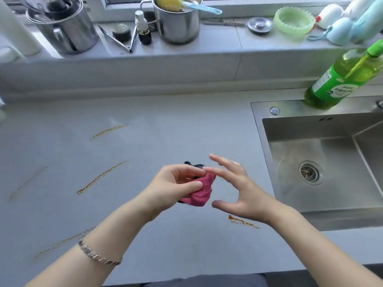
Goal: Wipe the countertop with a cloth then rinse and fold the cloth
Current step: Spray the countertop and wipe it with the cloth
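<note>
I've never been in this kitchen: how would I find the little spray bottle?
Find the window ledge behind the countertop. The spray bottle stands there between the left pot and the brush pot. It alone is small and slim, dark liquid below a clear cap.

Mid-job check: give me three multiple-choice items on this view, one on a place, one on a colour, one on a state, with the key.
1. The sink lies on which side of the countertop? A left; B right; C middle.
2. The cloth is mostly: A pink; B white; C yellow.
3. The countertop is: A wiped clean; B streaked; C covered in foam.

Key:
1 B: the steel basin sits at the right edge of the view.
2 A: a pink wad is gripped by the left hand, while the right hand is open.
3 B: brown streaks show on it.
</note>
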A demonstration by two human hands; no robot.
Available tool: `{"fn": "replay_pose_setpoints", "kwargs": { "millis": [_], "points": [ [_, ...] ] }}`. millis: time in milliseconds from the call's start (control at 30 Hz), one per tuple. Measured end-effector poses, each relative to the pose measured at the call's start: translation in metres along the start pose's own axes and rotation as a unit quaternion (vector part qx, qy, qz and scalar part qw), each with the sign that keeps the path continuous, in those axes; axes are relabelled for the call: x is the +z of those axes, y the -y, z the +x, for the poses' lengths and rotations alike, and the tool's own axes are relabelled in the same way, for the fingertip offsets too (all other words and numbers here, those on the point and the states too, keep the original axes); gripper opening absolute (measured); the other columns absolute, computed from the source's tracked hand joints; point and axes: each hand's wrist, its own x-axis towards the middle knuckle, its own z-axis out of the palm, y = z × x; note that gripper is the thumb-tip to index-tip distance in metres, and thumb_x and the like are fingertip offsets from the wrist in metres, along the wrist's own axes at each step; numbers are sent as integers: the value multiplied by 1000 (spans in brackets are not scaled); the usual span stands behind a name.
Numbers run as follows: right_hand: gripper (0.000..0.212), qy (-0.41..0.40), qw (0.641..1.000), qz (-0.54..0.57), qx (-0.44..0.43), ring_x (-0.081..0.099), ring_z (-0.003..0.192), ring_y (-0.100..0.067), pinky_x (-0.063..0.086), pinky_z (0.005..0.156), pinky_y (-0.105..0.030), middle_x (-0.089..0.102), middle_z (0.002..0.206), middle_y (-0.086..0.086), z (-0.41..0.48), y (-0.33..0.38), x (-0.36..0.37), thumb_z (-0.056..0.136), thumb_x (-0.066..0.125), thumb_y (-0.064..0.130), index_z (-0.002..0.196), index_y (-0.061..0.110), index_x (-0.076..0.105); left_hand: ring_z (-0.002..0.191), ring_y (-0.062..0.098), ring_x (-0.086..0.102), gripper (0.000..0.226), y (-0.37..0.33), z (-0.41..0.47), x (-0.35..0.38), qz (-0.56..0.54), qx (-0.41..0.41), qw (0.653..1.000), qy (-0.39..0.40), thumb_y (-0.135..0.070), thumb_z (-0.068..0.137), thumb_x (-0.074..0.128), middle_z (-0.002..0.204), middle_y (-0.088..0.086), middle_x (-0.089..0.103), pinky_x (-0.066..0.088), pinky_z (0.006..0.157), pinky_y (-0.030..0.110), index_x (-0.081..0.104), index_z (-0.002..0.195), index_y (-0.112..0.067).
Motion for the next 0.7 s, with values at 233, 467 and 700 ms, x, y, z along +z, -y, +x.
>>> {"fn": "replay_pose_setpoints", "kwargs": {
  "millis": [233,467,700],
  "points": [
    [53,20,996,67,48,37,123,6,28,102,-10,52,124,13,8,2,11,71,76,17,117,25,52,70,7,66,23,-7,-18,-11,-17,34,999,11,7,82,57,78,-5,71,51,61,16,69,86,-12],
    [45,-141,975,98,138,43,106,-11,33,91,-13,42,104,8,0,15,59,69,58,50,103,27,40,76,16,62,24,-4,-11,-8,-37,19,994,-99,5,84,56,89,11,68,56,78,23,70,85,-14],
    [16,-186,962,107,168,54,85,-3,41,72,-15,60,94,-1,25,18,67,81,60,10,96,17,58,92,16,64,45,-10,-4,0,93,87,985,-116,19,75,53,106,13,63,48,72,9,65,103,-15]
  ]
}}
